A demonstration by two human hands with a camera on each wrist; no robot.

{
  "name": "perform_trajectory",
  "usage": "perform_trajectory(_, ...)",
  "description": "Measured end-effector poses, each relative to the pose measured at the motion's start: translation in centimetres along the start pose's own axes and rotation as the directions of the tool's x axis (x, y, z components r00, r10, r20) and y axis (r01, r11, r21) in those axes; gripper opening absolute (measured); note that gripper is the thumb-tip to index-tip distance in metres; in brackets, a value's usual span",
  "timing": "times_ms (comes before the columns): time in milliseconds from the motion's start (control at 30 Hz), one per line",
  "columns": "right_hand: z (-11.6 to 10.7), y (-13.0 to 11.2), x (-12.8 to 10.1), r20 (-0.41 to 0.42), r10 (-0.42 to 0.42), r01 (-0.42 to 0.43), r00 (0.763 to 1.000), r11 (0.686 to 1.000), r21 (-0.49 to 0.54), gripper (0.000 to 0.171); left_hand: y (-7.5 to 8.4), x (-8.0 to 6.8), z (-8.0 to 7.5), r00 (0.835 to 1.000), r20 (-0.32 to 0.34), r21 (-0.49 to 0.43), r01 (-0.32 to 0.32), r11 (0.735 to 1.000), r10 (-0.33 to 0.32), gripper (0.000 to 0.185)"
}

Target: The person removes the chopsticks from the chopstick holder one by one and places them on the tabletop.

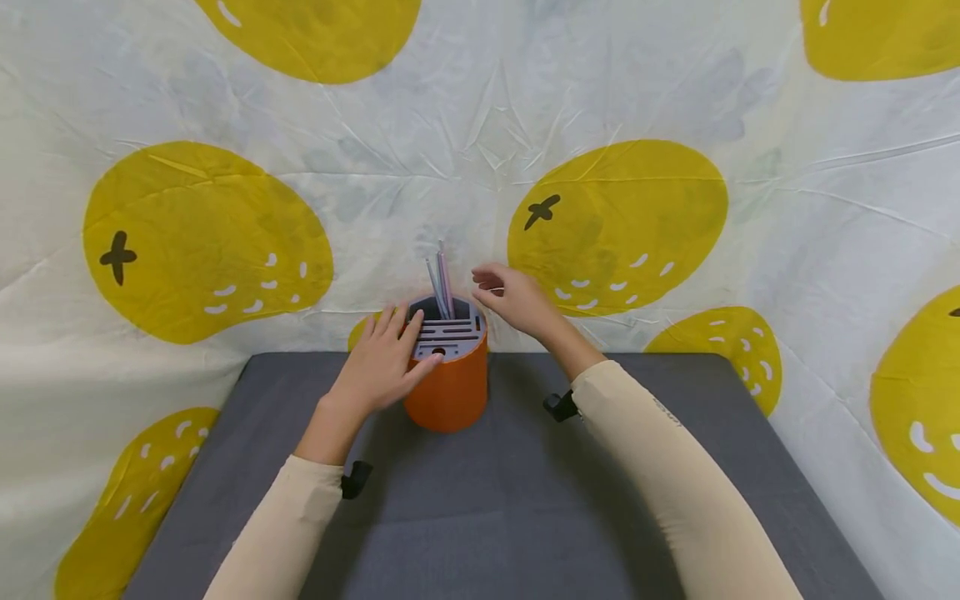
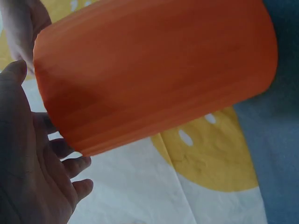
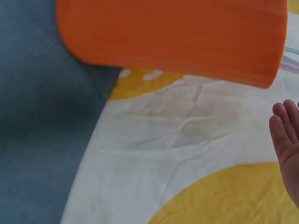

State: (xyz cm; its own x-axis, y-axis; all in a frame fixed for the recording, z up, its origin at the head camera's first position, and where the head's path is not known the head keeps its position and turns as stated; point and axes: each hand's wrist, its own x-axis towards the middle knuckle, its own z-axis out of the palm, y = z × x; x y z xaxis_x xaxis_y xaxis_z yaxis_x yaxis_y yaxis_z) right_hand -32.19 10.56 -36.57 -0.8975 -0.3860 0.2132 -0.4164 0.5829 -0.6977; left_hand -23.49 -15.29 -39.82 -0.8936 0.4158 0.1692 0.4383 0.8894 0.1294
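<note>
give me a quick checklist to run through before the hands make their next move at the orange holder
1. Orange holder upright on the grey mat: ok.
2. Left hand steadying the holder, fingers straight over its slotted grey top: ok.
3. Right hand free, holding nothing, beside the rim: ok.
4. Two thin sticks standing in the holder's open compartment, leaning slightly: ok.
5. Right hand touching the sticks: not ok, there is a gap between them.
6. What the sticks are, straws or pens: cannot tell.
</note>
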Motion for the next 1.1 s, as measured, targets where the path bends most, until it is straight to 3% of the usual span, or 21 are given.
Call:
perform_trajectory(300,1.6,-0.8,2.3,-0.026,0.026,-0.025,0.999,0.999,0.039,0.035,0.4,0.6,0.9,0.999,0.034,-0.024,0.000,1.000,0.001,0.086)
perform_trajectory(767,3.2,-1.4,3.9,-0.095,0.048,-0.047,0.994,0.999,0.016,0.022,0.2,0.6,1.9,0.998,-0.046,-0.035,-0.042,0.999,0.041,0.086)
perform_trajectory(1100,4.2,-1.1,4.0,-0.132,0.036,-0.032,0.991,0.999,0.036,0.013,0.3,0.6,1.7,0.999,-0.020,-0.017,-0.032,0.999,0.031,0.086)
